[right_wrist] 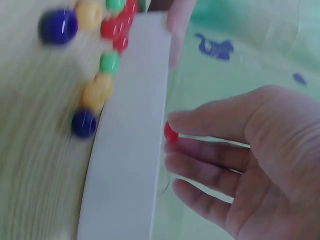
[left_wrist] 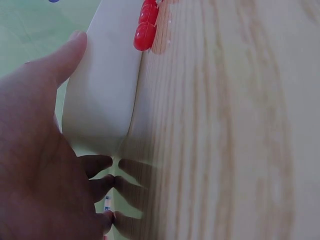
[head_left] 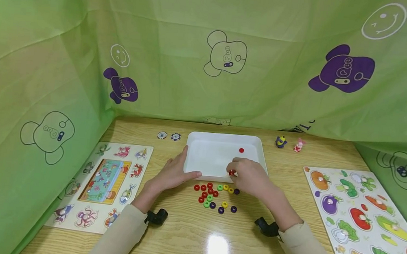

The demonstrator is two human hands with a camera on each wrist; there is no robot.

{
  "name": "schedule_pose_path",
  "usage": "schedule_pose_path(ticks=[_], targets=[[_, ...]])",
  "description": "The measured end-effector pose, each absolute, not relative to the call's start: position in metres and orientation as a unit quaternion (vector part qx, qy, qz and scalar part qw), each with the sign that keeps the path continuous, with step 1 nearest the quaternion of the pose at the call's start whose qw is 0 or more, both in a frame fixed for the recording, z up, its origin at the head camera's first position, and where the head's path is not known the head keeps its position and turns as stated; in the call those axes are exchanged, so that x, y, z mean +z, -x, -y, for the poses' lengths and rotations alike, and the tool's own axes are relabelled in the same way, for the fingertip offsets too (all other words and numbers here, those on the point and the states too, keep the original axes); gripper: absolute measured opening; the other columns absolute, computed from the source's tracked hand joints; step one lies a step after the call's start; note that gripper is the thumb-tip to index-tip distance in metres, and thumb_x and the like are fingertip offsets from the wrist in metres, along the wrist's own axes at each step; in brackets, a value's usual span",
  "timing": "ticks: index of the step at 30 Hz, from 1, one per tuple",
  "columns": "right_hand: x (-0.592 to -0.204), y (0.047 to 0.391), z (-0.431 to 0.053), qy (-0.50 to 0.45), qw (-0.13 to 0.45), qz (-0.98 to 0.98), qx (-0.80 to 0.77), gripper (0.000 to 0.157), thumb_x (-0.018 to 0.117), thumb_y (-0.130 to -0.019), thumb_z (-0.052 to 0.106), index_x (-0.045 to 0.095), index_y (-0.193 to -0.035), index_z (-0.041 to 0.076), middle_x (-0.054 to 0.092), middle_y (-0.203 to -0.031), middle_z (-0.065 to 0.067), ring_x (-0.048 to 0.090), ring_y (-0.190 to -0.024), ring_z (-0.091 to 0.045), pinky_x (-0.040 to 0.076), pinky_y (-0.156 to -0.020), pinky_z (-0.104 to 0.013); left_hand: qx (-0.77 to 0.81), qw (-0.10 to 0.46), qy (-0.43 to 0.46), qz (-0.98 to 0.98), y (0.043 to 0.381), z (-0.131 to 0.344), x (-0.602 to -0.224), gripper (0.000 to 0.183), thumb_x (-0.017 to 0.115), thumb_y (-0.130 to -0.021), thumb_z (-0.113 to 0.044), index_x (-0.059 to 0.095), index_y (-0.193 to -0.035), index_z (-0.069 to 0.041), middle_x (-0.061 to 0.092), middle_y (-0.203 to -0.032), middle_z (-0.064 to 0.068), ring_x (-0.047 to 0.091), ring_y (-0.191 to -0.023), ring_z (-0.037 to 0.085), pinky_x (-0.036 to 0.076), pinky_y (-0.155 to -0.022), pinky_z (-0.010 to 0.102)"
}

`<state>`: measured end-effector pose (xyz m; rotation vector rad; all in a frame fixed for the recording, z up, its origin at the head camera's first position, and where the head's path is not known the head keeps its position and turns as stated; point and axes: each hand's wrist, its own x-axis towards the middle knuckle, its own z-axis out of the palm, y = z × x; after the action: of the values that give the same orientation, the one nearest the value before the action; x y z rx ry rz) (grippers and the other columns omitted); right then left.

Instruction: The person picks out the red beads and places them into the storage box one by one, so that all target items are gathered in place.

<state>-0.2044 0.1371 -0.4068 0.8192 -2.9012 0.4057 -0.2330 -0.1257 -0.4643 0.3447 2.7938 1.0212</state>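
A white tray (head_left: 220,143) stands on the wooden table, one red bead (head_left: 241,150) lying inside it. My left hand (head_left: 174,172) rests at the tray's front left corner, thumb along the front rim and fingers stretched along the left side. Over the tray's front right part, my right hand (head_left: 248,176) pinches a red bead (right_wrist: 170,131) between thumb and forefinger. Just in front of the tray lie loose beads: several red ones (head_left: 203,188), green ones (head_left: 220,187), yellow ones (head_left: 224,204) and dark purple ones (head_left: 221,210).
A sea-animal puzzle board (head_left: 113,151) lies at the left, a vegetable puzzle board (head_left: 356,199) at the right. Two poker chips (head_left: 176,136) sit behind left of the tray. Behind right stand a yellow and purple figurine (head_left: 281,142) and a pink one (head_left: 299,145). Green cloth (head_left: 178,79) encloses the table.
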Motion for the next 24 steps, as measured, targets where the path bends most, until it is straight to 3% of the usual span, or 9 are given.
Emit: schedule_pose_path(ticks=[4, 11, 17, 24], targets=[[-0.414, 0.223, -0.149, -0.224, 0.036, 0.963, 0.149, 0.008, 0.068, -0.079, 0.013, 0.072, -0.087, 0.015, 0.067, -0.085, 0.002, 0.057, -0.072, -0.013, 0.045, -0.060, -0.029, 0.336, 0.071, -0.116, -0.932, 0.234, 0.126, -0.464, 0.115, 0.056, -0.071, -0.074, -0.004, -0.150, -0.017, 0.011, -0.157, 0.005, 0.015, -0.144, 0.024, 0.005, -0.115, 0.054], [-0.437, 0.248, -0.160, -0.184, 0.026, 0.971, 0.150, 0.011, 0.061, -0.082, 0.008, 0.067, -0.074, 0.014, 0.057, -0.071, 0.000, 0.043, -0.062, -0.014, 0.033, -0.053, -0.027, 0.335, 0.071, -0.118, -0.932, 0.233, 0.126, -0.465, 0.114, 0.057, -0.071, -0.073, -0.004, -0.150, -0.017, 0.011, -0.157, 0.004, 0.015, -0.144, 0.024, 0.005, -0.115, 0.054], [-0.445, 0.253, -0.164, -0.167, 0.045, 0.974, 0.147, 0.010, 0.061, -0.083, 0.011, 0.071, -0.083, 0.014, 0.061, -0.077, 0.000, 0.049, -0.065, -0.014, 0.039, -0.055, -0.027, 0.336, 0.070, -0.120, -0.932, 0.233, 0.125, -0.465, 0.116, 0.056, -0.069, -0.076, -0.004, -0.150, -0.017, 0.011, -0.157, 0.003, 0.015, -0.144, 0.023, 0.005, -0.115, 0.054], [-0.419, 0.237, -0.150, -0.198, 0.031, 0.958, 0.206, 0.016, 0.066, -0.080, 0.012, 0.072, -0.095, 0.012, 0.063, -0.077, 0.002, 0.051, -0.067, -0.012, 0.045, -0.062, -0.028, 0.335, 0.070, -0.117, -0.932, 0.234, 0.126, -0.466, 0.117, 0.055, -0.068, -0.078, -0.004, -0.150, -0.018, 0.011, -0.157, 0.004, 0.015, -0.144, 0.023, 0.005, -0.115, 0.054]])
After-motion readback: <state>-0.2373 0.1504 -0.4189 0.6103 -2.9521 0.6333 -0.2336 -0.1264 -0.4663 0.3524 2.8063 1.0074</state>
